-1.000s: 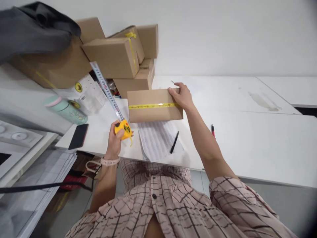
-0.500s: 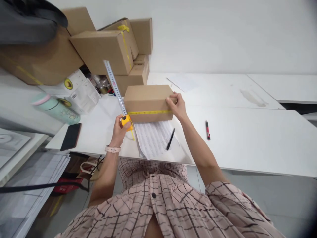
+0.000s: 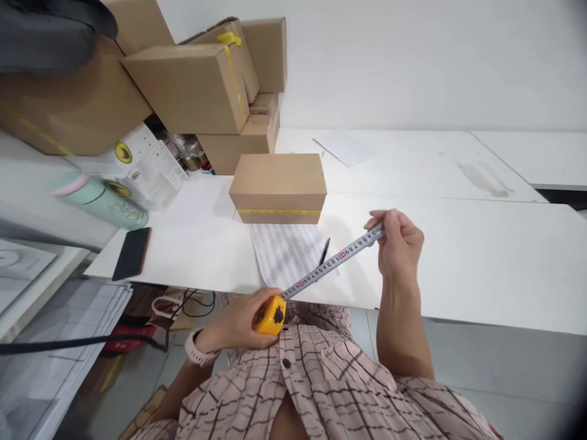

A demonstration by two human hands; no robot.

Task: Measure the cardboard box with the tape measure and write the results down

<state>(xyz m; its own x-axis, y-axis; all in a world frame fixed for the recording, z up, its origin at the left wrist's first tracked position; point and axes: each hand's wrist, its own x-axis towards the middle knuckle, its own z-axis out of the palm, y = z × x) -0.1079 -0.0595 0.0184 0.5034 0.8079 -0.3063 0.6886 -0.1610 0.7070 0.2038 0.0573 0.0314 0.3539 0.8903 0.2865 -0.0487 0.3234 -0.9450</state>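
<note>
My left hand (image 3: 245, 321) is wrapped round the yellow case of a tape measure (image 3: 271, 315), close to my shirt front. The silver blade (image 3: 330, 263) runs out of it up to the right, numbers facing me. Its far end is pinched by my right hand (image 3: 398, 241), over the table's front part. A brown cardboard box (image 3: 277, 177) with yellow tape along its front side stands beyond the blade, touched by neither hand. Partly under the box lies a printed sheet (image 3: 287, 253). The blade crosses over a black pen (image 3: 324, 252) and hides part of it.
Stacked cartons (image 3: 183, 88) fill the back left of the white table (image 3: 458, 256). A mint bottle (image 3: 103, 201), a white box with avocado pictures (image 3: 147, 171) and a dark phone (image 3: 132, 253) are at the left. Another sheet (image 3: 346, 146) lies behind the box.
My right hand has left the box and now pinches the blade's end. My left hand has brought the tape measure down toward my body, its blade now pointing right. The red pen is out of sight.
</note>
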